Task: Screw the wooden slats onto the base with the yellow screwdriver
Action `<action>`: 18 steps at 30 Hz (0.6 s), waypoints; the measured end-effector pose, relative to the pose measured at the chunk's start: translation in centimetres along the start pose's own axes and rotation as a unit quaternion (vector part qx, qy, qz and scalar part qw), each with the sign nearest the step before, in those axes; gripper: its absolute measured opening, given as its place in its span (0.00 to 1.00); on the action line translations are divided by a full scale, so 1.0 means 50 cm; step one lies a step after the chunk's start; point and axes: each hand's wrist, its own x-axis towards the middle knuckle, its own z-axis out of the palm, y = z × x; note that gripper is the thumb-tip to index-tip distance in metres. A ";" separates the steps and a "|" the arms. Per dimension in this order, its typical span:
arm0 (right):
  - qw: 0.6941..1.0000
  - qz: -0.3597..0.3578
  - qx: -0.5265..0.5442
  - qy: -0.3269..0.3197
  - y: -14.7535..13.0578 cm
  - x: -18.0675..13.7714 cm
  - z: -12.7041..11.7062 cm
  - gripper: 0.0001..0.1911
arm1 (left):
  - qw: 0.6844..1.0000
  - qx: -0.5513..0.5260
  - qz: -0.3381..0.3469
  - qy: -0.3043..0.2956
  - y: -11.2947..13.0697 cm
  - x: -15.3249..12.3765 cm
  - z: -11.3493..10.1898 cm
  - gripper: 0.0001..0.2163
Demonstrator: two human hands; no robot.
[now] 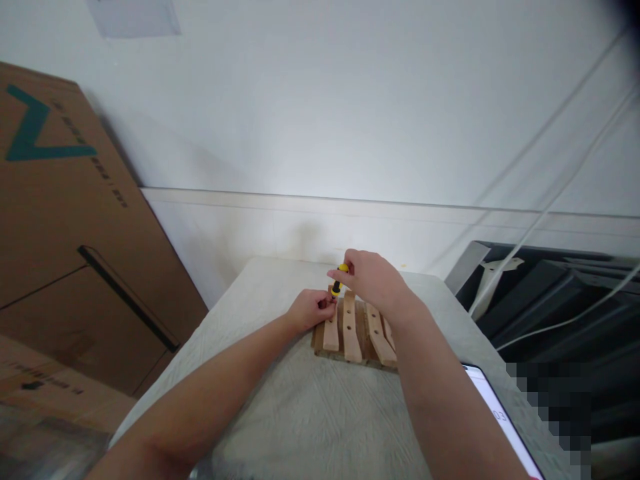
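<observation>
Right hand (367, 277) grips a small yellow-and-black screwdriver (339, 280) upright, tip down on the far left corner of a wooden slat assembly (353, 330) lying on the table (300, 407). Left hand (310, 310), fingers pinched shut, steadies something tiny at the tip, seemingly a screw. Several slats sit in place; fastening looks underway.

Right hand (373, 280) holds a yellow screwdriver (339, 280) upright; left hand (311, 309) steadies wooden slats (350, 330).
</observation>
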 end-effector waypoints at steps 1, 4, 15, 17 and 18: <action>1.000 0.022 -0.018 0.002 -0.003 -0.002 -0.003 0.20 | 1.000 -0.004 -0.001 -0.003 -0.001 0.001 0.000 0.09; 0.999 0.040 -0.026 0.011 -0.009 -0.005 -0.007 0.22 | 1.000 -0.013 -0.007 -0.009 -0.001 0.002 -0.001 0.08; 0.992 -0.065 0.103 -0.013 0.002 -0.006 -0.003 0.18 | 0.999 -0.032 0.000 -0.026 -0.006 0.001 -0.007 0.07; 0.991 -0.069 0.111 -0.013 0.005 -0.006 -0.005 0.18 | 0.999 -0.029 0.000 -0.026 -0.007 0.000 -0.006 0.07; 0.991 -0.072 0.111 -0.011 0.006 -0.005 -0.006 0.16 | 0.999 -0.026 0.000 -0.025 -0.006 0.000 -0.006 0.08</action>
